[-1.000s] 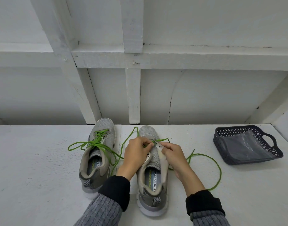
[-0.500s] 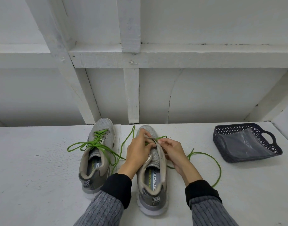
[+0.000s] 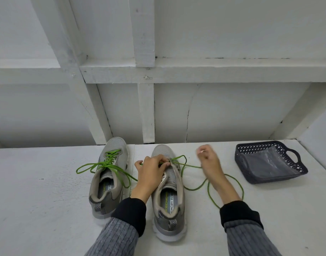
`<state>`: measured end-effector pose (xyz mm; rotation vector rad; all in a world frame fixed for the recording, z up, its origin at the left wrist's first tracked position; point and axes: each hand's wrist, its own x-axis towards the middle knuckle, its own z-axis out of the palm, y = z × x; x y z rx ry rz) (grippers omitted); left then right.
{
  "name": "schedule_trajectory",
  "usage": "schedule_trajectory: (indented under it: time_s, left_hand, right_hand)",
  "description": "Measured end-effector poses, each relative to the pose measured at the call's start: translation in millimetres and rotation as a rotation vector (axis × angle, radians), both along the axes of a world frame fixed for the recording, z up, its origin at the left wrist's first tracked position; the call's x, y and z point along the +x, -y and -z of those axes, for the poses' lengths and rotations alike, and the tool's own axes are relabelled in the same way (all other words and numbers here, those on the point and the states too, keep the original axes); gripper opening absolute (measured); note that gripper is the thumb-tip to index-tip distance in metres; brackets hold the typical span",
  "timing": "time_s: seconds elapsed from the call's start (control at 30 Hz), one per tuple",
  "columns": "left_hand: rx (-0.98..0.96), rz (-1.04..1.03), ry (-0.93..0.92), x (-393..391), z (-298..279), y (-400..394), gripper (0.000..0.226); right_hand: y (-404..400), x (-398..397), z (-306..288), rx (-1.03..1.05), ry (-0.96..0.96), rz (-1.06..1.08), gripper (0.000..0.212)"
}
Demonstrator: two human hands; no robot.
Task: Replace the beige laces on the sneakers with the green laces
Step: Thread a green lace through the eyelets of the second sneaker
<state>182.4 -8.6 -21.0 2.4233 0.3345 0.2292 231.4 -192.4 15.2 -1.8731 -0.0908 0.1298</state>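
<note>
From the head view, the right hand [image 3: 210,161] has swung out, away from the right sneaker [image 3: 167,193] where it sat half a second ago pressed up against the other hand. It is now raised to the right of the toe, blurred with motion, its fingers curled and pinching the pale tip of the green lace [image 3: 195,188]. That lace runs taut from the front eyelets across to the hand, and its slack loops on the white bench [image 3: 38,209] around the right wrist, where before it lay in a looser arc beside the shoe.

The left hand [image 3: 151,170] has stayed put on the sneaker's front, fingers curled over the eyelets and gripping the lace where it crosses. The tongue, which a second ago stood pulled up, now lies flat inside the shoe.

The left sneaker [image 3: 107,180] has not shifted: it stands just beside its partner, already threaded with its own green lace [image 3: 105,165], the ends trailing loose on the bench. The dark basket [image 3: 269,179] sits well apart on the right, a clear plastic bag [image 3: 265,161] lying inside it
</note>
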Motion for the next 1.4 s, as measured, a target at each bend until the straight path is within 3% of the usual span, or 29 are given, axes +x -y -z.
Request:
schedule_trajectory:
  time_s: [0.07, 0.2, 0.3, 0.43, 0.5, 0.57, 0.7, 0.77, 0.83, 0.9, 1.0, 1.07, 1.13, 1.3, 1.33, 1.4]
  left_hand:
    - [0.011, -0.012, -0.009, 0.4, 0.5, 0.1, 0.012]
    - [0.046, -0.027, -0.041, -0.5, 0.7, -0.6, 0.015]
    - [0.056, -0.032, -0.028, -1.1, 2.5, -1.0, 0.016]
    - [0.037, -0.040, -0.031, -2.1, 0.9, 0.1, 0.014]
    - [0.020, -0.043, -0.028, -2.6, 0.2, 0.4, 0.013]
    - [-0.007, -0.036, -0.021, -2.9, -0.3, 0.4, 0.012]
    - [-0.072, -0.029, 0.007, -2.4, -1.1, -3.5, 0.012]
    - [-0.198, -0.009, 0.027, -2.5, -1.5, -10.5, 0.009]
    - [-0.428, 0.003, 0.104, -4.8, -3.6, -21.8, 0.006]
    - [-0.601, 0.009, 0.178, -9.4, -13.9, -30.8, 0.009]
    - [-0.729, -0.031, 0.260, -11.6, -30.3, -40.4, 0.013]
    - [-0.769, -0.072, 0.286, -9.9, -35.7, -45.3, 0.011]
    - [-0.779, -0.083, 0.290, -7.5, -36.2, -48.2, 0.011]
    - [-0.778, -0.063, 0.354, -3.9, -38.8, -41.6, 0.015]
    - [-0.773, -0.070, 0.354, -3.5, -38.3, -40.1, 0.015]
    - [-0.789, -0.079, 0.338, -2.9, -35.4, -39.3, 0.016]
  right_hand:
    - [-9.8, -7.0, 14.8, -0.284, 0.101, -0.229, 0.006]
    - [-26.2, -11.0, 27.5, -0.382, 0.115, -0.264, 0.013]
    - [-25.0, -8.9, 14.3, -0.130, 0.055, -0.211, 0.018]
    - [-13.8, -11.1, -16.1, 0.465, 0.005, -0.086, 0.014]
    - [-10.7, -10.9, -21.1, 0.543, 0.000, -0.055, 0.013]
    - [-11.8, -10.4, -17.4, 0.284, 0.053, -0.067, 0.011]
    - [-19.4, -5.9, 17.8, -0.432, 0.152, -0.258, 0.013]
    - [-22.1, -3.9, 24.4, -0.542, 0.160, -0.298, 0.008]
    - [-22.8, 0.1, 18.0, -0.436, 0.149, -0.275, 0.018]
    - [-21.8, 2.8, 3.2, -0.174, 0.081, -0.172, 0.022]
    - [-15.7, 7.8, -15.6, 0.352, -0.012, 0.039, 0.023]
    - [-11.2, 9.0, -23.9, 0.517, -0.034, 0.081, 0.025]
    - [-9.8, 5.6, -27.0, 0.331, 0.017, 0.046, 0.025]
    - [-14.9, -2.3, 3.4, -0.579, 0.179, -0.297, 0.023]
    - [-17.2, -2.8, 7.7, -0.630, 0.180, -0.312, 0.019]
    - [-19.0, -1.9, 9.3, -0.509, 0.145, -0.284, 0.011]
